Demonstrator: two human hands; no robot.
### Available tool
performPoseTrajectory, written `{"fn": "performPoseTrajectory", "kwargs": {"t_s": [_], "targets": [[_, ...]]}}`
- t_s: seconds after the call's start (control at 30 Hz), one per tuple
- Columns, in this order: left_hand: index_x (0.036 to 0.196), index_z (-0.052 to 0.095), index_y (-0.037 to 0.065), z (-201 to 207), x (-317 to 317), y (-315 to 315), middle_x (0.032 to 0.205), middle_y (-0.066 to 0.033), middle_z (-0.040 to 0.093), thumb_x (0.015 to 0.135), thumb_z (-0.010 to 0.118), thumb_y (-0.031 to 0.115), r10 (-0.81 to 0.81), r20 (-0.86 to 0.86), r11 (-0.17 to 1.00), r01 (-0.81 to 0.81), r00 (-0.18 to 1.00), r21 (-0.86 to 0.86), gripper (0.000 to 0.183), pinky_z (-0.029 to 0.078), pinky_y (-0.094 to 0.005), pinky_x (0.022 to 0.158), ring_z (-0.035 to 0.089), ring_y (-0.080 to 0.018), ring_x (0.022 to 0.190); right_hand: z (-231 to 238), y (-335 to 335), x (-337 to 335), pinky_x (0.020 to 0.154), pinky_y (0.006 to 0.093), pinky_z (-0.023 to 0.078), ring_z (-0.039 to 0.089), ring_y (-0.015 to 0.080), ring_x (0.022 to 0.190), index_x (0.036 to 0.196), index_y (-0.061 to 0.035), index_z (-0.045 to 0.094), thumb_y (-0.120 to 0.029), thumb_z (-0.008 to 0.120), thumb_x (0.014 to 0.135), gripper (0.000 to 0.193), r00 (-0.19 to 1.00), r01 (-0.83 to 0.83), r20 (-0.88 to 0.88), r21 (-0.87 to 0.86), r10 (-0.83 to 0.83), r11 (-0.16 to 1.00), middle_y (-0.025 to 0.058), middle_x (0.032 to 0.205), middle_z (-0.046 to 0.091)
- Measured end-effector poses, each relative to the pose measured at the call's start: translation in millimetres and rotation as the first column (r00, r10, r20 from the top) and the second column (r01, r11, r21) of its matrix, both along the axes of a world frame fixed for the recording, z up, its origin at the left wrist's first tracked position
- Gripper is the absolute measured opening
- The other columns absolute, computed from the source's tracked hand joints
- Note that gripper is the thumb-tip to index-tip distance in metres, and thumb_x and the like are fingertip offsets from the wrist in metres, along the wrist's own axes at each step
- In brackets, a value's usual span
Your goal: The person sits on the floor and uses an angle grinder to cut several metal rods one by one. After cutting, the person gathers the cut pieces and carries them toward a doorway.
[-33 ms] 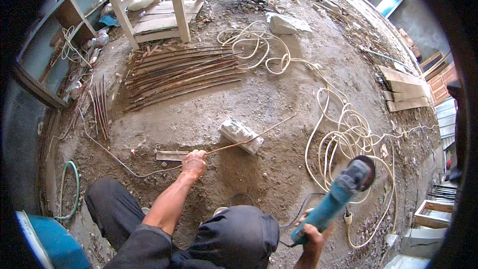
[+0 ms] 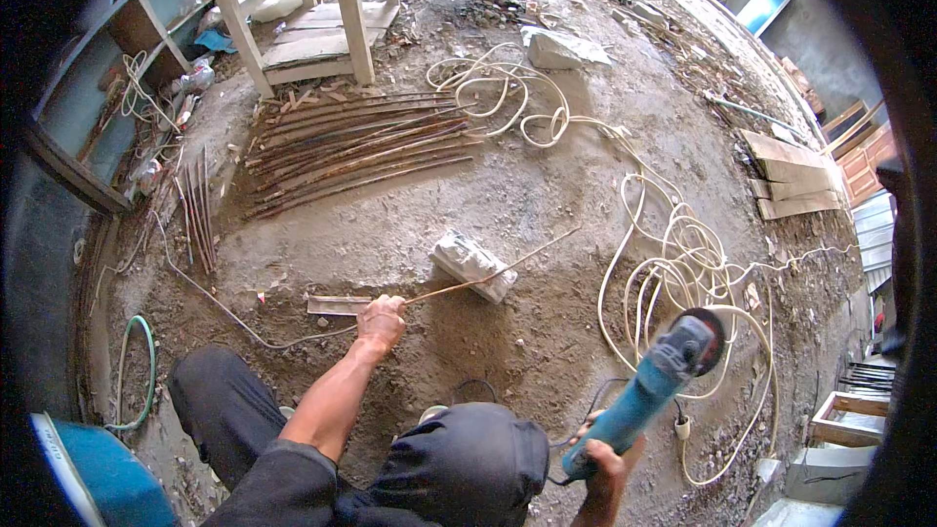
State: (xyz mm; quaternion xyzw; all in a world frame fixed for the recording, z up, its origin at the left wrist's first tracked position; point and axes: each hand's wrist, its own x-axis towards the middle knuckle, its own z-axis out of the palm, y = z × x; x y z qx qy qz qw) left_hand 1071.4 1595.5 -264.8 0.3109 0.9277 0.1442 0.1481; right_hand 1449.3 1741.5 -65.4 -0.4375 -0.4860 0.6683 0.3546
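Bare dirt ground (image 2: 556, 190), rusty rods (image 2: 361, 151), coiled cable (image 2: 683, 278), an angle grinder (image 2: 632, 408) and loose boards (image 2: 793, 168) suggest a rough building site.

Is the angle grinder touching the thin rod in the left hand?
Apart. The head view shows the angle grinder well to the right of the rod, with dirt ground visible between them.

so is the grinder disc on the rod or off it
Off it: the right hand holds the grinder out to the right, its disc apart from the rod, which the left hand holds across the block.
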Motion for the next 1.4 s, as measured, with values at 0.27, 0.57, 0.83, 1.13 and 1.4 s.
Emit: {"fn": "performPoseTrajectory", "kwargs": {"t_s": [0.27, 0.57, 0.83, 1.13, 1.4], "targets": [[0.109, 0.064, 0.011, 31, 23, 7, 0.114, -0.0110, 0.062, 0.084, 0.070, 0.028, -0.102, -0.210, 0.995, 0.103, 0.972, -0.006, 0.031, 0.047, -0.0473, 0.093, 0.058, -0.0310, 0.110, -2, -13, -46, 0.067, 0.0323, 0.054, 0.065, 0.0170, 0.073, 0.108, -0.0010, 0.057, -0.011, 0.080, 0.068, 0.048, 0.979, 0.078, 0.170, 0.211, -0.115, 0.974, 0.0081, 0.087, 0.064], [0.117, 0.067, -0.002, 95, 111, 44, 0.107, -0.0082, 0.073, 0.099, 0.061, 0.028, -0.405, 0.805, 0.870, -0.090, 0.433, 0.486, 0.036, 0.053, -0.0321, 0.087, 0.067, -0.0156, 0.098, -23, 17, -144, 0.080, 0.0448, 0.054, 0.068, 0.0351, 0.091, 0.124, -0.0070, 0.054, -0.018, 0.079, 0.068, 0.062, 0.873, -0.244, 0.487, 0.465, -0.016, 0.851, 0.0179, 0.098, 0.068], [0.120, 0.061, 0.003, 19, 97, -10, 0.110, -0.0054, 0.069, 0.100, 0.057, 0.024, -0.444, 0.823, 0.853, -0.114, 0.355, 0.510, 0.030, 0.052, -0.0334, 0.088, 0.066, -0.0180, 0.102, -33, -12, -191, 0.088, 0.0520, 0.053, 0.066, 0.0435, 0.103, 0.131, -0.0117, 0.048, -0.022, 0.074, 0.074, 0.064, 0.700, -0.567, 0.673, 0.320, 0.239, 0.759, 0.0230, 0.114, 0.067], [0.120, 0.061, 0.005, -1, 101, -72, 0.110, -0.0051, 0.069, 0.100, 0.056, 0.021, -0.433, 0.900, 0.845, -0.372, -0.055, 0.384, 0.026, 0.053, -0.0345, 0.088, 0.066, -0.0181, 0.100, -55, -39, -226, 0.091, 0.0475, 0.053, 0.066, 0.0415, 0.107, 0.136, -0.0105, 0.048, -0.030, 0.082, 0.070, 0.076, 0.708, -0.628, 0.581, 0.260, 0.401, 0.733, 0.0233, 0.115, 0.068], [0.121, 0.061, 0.008, -2, 108, -74, 0.110, -0.0049, 0.068, 0.100, 0.054, 0.019, -0.462, 0.862, 0.824, -0.460, -0.210, 0.330, 0.024, 0.053, -0.0355, 0.088, 0.066, -0.0181, 0.099, -83, -47, -233, 0.086, 0.0469, 0.055, 0.069, 0.0412, 0.100, 0.134, -0.0085, 0.049, -0.035, 0.085, 0.069, 0.078, 0.724, -0.563, 0.594, 0.214, 0.351, 0.798, 0.0249, 0.107, 0.070]]}}
